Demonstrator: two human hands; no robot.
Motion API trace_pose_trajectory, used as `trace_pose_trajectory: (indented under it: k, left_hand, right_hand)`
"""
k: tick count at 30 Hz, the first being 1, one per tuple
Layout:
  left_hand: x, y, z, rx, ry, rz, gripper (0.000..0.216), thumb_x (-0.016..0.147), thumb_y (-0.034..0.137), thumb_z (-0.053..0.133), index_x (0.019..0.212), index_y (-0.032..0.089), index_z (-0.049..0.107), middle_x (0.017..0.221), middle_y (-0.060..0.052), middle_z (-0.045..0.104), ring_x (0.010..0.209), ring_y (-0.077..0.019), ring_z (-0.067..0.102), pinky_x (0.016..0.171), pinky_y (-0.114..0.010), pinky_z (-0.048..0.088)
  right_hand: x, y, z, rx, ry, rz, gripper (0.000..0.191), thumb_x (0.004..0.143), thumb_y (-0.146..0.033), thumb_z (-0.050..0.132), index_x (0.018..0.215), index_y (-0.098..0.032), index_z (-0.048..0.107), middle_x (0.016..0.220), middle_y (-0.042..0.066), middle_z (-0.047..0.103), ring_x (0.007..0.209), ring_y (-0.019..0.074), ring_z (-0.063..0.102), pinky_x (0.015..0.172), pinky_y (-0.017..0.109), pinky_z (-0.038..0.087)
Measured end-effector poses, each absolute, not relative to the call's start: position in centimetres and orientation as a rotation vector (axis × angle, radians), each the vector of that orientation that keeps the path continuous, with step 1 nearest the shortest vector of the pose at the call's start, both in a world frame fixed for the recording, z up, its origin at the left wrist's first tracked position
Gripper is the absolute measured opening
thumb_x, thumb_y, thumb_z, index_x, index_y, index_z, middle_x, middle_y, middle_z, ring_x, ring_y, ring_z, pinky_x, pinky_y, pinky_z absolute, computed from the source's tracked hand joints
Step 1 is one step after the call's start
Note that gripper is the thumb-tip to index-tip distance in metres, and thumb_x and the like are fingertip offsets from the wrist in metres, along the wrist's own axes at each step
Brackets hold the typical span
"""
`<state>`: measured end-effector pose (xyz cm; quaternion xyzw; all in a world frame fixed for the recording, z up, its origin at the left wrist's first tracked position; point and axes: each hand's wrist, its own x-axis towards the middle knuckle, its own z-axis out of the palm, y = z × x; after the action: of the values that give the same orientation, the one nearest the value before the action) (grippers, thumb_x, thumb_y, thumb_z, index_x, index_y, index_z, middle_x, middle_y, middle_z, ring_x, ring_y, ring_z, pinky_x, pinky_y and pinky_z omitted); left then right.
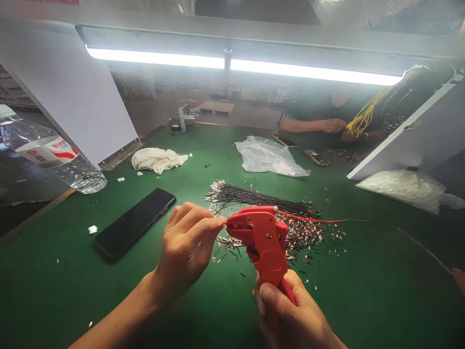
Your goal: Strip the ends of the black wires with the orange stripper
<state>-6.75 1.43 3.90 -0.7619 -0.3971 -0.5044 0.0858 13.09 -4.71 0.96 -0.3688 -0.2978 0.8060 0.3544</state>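
My right hand (286, 310) is wrapped round the handle of a red wire stripper (267, 242), which points left over the table. At its jaws, my left hand (187, 240) pinches a thin wire; only a short dark bit shows between fingertips and tool. Behind the stripper lies a bundle of black wires (261, 196) with bare or tipped ends at the left. Around and beneath the tool spreads a heap of short wire scraps (305, 235), black with coppery bits. Whether the stripper's jaws bite on the wire cannot be made out.
A black phone (136, 223) lies left of my left hand. Beyond are a white cloth (159, 160), a clear plastic bag (271, 157) and a tilted bottle (54, 150). A red strip (327, 221) runs rightward. Across the table, another person's hands hold yellow wires (363, 116).
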Motion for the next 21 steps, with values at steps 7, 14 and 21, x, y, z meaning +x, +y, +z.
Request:
trace_pose_trajectory:
  k: [7, 14, 21]
  left_hand:
    - [-6.8, 1.5, 3.5, -2.233, -1.205, -1.472, 0.015, 0.083, 0.006, 0.065, 0.088, 0.021, 0.064, 0.074, 0.001, 0.064, 0.070, -0.0139, 0.053, 0.066, -0.031, 0.040]
    - [-6.8, 1.4, 3.5, -2.199, -1.237, -1.531, 0.017, 0.081, 0.005, 0.067, 0.088, 0.020, 0.063, 0.074, 0.000, 0.063, 0.071, -0.0148, 0.053, 0.066, -0.031, 0.043]
    - [-6.2, 1.1, 3.0, -2.327, -1.211, -1.616, 0.014, 0.082, 0.003, 0.063, 0.087, 0.016, 0.063, 0.074, 0.000, 0.060, 0.068, -0.0118, 0.052, 0.061, -0.025, 0.045]
  right_hand:
    - [13.1, -3.8, 0.8, -0.681, -0.894, 2.225, 0.048, 0.076, -0.060, 0.068, 0.088, -0.016, 0.055, 0.065, 0.001, 0.057, 0.058, 0.0133, 0.051, 0.058, 0.027, 0.039]
    - [13.3, -3.6, 1.2, -0.478, -0.972, 2.225, 0.052, 0.080, -0.057, 0.064, 0.105, -0.012, 0.060, 0.087, 0.011, 0.066, 0.080, 0.0225, 0.061, 0.075, 0.036, 0.044]
    - [13.5, -3.3, 1.6, -0.352, -0.902, 2.167, 0.052, 0.087, -0.058, 0.050, 0.111, -0.013, 0.061, 0.087, 0.012, 0.066, 0.077, 0.0253, 0.063, 0.071, 0.041, 0.048]
